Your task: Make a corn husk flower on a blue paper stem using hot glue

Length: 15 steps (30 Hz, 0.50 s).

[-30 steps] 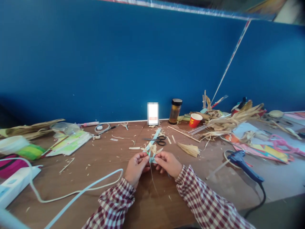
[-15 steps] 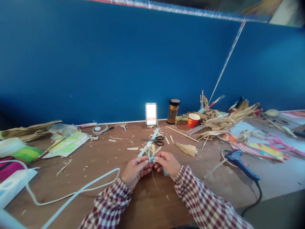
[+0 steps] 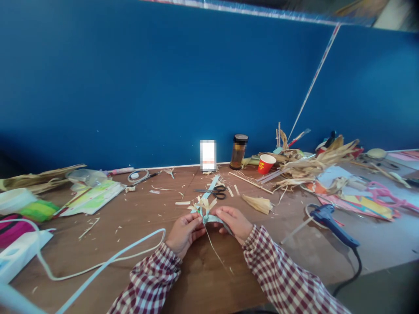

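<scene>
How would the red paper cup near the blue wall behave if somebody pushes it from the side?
The red paper cup looks thin and light, so a push would probably slide or tip it easily. It already leans, resting beside the pile of dry husks, so it seems unstable. Once on its side, its tapered round shape would likely roll in a curve.

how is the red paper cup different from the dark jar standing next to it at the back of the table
The red paper cup is short, wide-mouthed and open on top; the dark jar is taller, narrower and closed with a black lid. The cup leans to one side, while the jar stands upright. The cup is solid red with yellow print; the jar looks brownish and see-through. Both sit at the back of the table by the blue wall.
</scene>
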### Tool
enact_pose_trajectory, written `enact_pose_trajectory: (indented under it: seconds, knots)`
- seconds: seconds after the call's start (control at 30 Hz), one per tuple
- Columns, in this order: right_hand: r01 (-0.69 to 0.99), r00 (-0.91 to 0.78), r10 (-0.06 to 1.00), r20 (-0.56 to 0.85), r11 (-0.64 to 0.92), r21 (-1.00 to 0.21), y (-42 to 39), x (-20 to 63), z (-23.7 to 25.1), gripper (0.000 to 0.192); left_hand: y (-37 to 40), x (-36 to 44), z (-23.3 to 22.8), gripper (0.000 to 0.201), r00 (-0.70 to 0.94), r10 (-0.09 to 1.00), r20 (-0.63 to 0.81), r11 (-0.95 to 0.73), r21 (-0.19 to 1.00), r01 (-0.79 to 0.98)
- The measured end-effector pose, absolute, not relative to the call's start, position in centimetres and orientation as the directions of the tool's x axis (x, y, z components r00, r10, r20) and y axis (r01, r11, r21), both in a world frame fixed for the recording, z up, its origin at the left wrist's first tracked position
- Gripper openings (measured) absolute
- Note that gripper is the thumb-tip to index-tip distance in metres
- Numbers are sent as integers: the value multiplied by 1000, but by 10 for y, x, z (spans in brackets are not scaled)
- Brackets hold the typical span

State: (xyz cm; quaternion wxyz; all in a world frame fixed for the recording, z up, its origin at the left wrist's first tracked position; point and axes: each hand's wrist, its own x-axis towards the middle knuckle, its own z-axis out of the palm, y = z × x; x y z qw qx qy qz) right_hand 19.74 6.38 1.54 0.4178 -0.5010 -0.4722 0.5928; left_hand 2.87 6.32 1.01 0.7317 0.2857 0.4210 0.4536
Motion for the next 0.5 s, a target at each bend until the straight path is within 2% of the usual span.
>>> enact_pose_trajectory:
  seconds: [0.07, 0.1, 0.17, 0.2, 0.27, 0.33, 0.4, 0.5]
  knots:
    - [89, 79, 997, 6, -1, -996, 63, 201, 19, 29, 64, 28, 10, 5, 207, 912, -355, 411, 796, -444]
    - [157, 173, 977, 127, 100, -982, 62, 202, 20, 29, 64, 27, 10, 5, 194, 916, -351, 401, 795, -454]
    - [223, 181, 950, 255, 213, -951, 60, 203, 20, 32, 64, 27, 12, 3, 169, 926, -338, 377, 796, -473]
    - [205, 91, 968, 235, 212, -955, 58, 201, 19, 35, 64, 26, 12, 3, 155, 929, -335, 367, 795, -483]
    - [156, -149, 985, 91, 115, -981, 55, 196, 13, 41, 64, 26, 13, 5, 127, 933, -336, 352, 786, -509]
    - [150, -277, 960, -41, 1, -989, 55, 190, 5, 43, 64, 26, 13, 7, 104, 935, -340, 341, 774, -534]
    - [120, -254, 962, -98, -70, -990, 56, 185, -1, 42, 65, 26, 13, 7, 107, 932, -346, 347, 768, -538]
    - [-50, -152, 974, -166, -175, -983, 61, 183, -3, 39, 64, 28, 13, 7, 151, 918, -368, 392, 775, -496]
